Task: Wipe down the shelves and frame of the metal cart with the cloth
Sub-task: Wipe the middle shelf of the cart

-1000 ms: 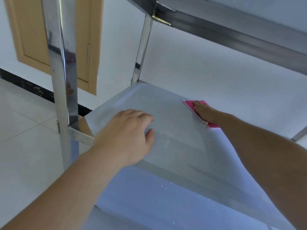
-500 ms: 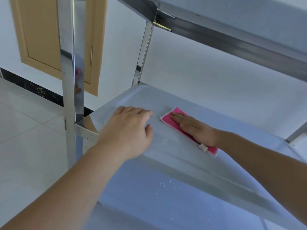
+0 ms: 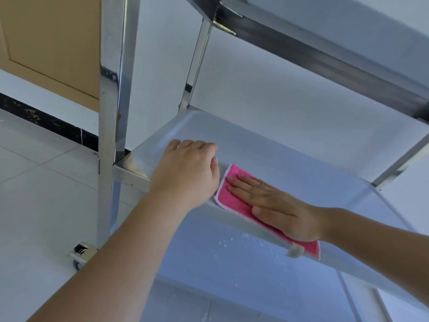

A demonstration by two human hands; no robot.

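Note:
A pink cloth [image 3: 234, 201] with a white edge lies flat on the middle shelf [image 3: 290, 163] of the metal cart, at the shelf's near edge. My right hand [image 3: 276, 205] presses flat on the cloth, fingers stretched out and pointing left. My left hand [image 3: 188, 173] grips the shelf's near left rim, fingers curled over it, just left of the cloth and almost touching it. A shiny upright post [image 3: 111, 112] of the frame stands at the near left corner. The top shelf [image 3: 325, 43] crosses above.
The bottom shelf [image 3: 232, 275] below carries white specks. A caster wheel [image 3: 80, 254] sits at the post's foot on a pale tiled floor [image 3: 34, 194]. A tan door [image 3: 51, 38] and a white wall stand behind the cart.
My right hand has slid the pink cloth from the far part of the middle shelf toward the near edge and leftward, close to my left hand. My left hand kept its grip on the rim.

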